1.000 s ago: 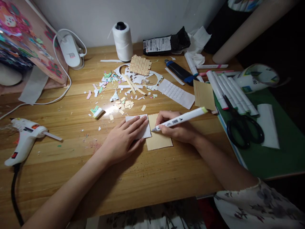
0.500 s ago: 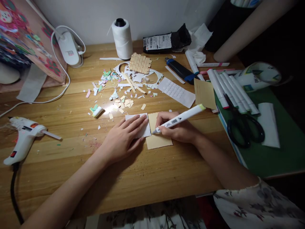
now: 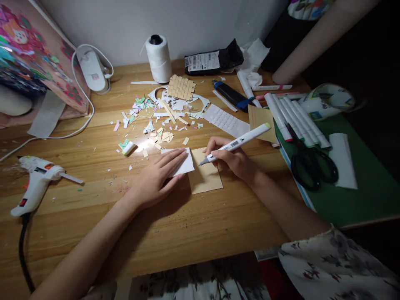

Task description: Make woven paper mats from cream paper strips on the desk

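My left hand (image 3: 159,175) lies flat with outstretched fingers on a small white paper piece (image 3: 186,163). That piece overlaps the left edge of a tan card (image 3: 206,182) on the wooden table. In my right hand (image 3: 239,160) is a white marker (image 3: 240,139), gripped between thumb and fingers, its yellow-green end pointing up to the right. The marker's grey tip is over the card, just right of the white paper; whether it touches the card I cannot tell.
Paper scraps (image 3: 162,135) and a woven tan square (image 3: 181,87) lie beyond my hands. A glue gun (image 3: 37,179) is at left, a thread spool (image 3: 158,60) at the back. To the right are scissors (image 3: 308,166), several markers (image 3: 289,116) and a tape roll (image 3: 326,102).
The marker tip has moved off the white paper's edge, to the right and up. My left hand has slid slightly, and the paper's angle has changed a little. The camera view has shifted.
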The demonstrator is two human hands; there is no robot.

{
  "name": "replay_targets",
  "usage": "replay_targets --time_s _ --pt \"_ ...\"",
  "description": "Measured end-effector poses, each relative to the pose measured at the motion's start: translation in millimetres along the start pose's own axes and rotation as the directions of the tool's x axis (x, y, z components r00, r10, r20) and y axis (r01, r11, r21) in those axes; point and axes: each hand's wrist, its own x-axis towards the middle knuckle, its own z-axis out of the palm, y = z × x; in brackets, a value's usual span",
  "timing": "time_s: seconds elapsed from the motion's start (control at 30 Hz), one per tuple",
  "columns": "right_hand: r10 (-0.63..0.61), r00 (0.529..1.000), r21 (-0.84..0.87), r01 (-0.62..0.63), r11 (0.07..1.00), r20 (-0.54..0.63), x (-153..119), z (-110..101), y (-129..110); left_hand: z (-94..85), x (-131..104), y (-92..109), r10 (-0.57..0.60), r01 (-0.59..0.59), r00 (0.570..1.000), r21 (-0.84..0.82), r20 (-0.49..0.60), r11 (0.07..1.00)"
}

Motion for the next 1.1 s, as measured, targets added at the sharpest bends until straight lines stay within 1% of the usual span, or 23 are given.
replay_targets --time_s 0.07,0.1,0.2,0.27,0.37,0.47,0.53,0.6,0.67,0.7,0.87,0.97,1.1 --pt "-0.018 0.999 0.039 0.019 0.999 -0.03 0 0 0 -4.5 -5 4 0.015 -0.015 0.999 0.0 -0.038 1.0" --pt "-0.022 0.999 0.061 0.025 0.998 -0.043 0 0 1 -6.0 -8 7 0.026 -0.026 0.999 0.011 -0.039 1.0" --pt "-0.016 0.997 0.098 0.023 0.995 -0.074 -1 1 0 -4.4 -21 20 0.053 -0.054 0.999 0.056 0.012 0.997" --pt "-0.011 0.996 0.083 0.018 0.996 -0.086 -3 1 -4 1.4 -29 26 0.037 -0.041 0.998 0.088 0.048 0.995" --pt "-0.027 0.998 0.02 0.029 0.999 -0.065 -5 1 -13 11.5 -34 31 0.011 -0.019 0.997 0.104 0.071 0.994" --pt "-0.031 0.999 -0.09 0.034 0.995 0.028 -11 1 -24 17.7 -35 33 -0.005 -0.003 0.998 0.119 0.064 0.993" --pt "0.03 0.997 -0.179 -0.017 0.984 0.07 -17 4 -29 19.7 -35 35 -0.01 0.002 0.998 0.129 0.059 0.992" --pt "0.113 0.992 -0.26 -0.093 0.961 0.063 -25 8 -31 21.3 -36 37 -0.012 0.004 0.998 0.125 0.065 0.992" --pt "0.15 0.988 -0.307 -0.132 0.942 0.033 -33 11 -28 23.0 -37 39 -0.02 0.012 0.997 0.11 0.076 0.994" --pt "0.143 0.99 -0.31 -0.133 0.941 0.01 -36 13 -25 23.9 -37 39 -0.024 0.016 0.996 0.1 0.082 0.995" --pt "0.054 0.99 -0.261 -0.087 0.961 -0.133 -41 15 -5 26.6 -37 40 -0.033 0.026 0.996 0.084 0.08 0.996" --pt "0.052 0.99 -0.33 -0.092 0.94 -0.128 -41 14 0 26.9 -37 40 -0.026 0.02 0.998 0.091 0.065 0.996" --pt "0.064 0.994 -0.411 -0.095 0.907 -0.089 -42 14 -3 27.3 -37 41 -0.039 0.032 0.997 0.104 0.062 0.994"
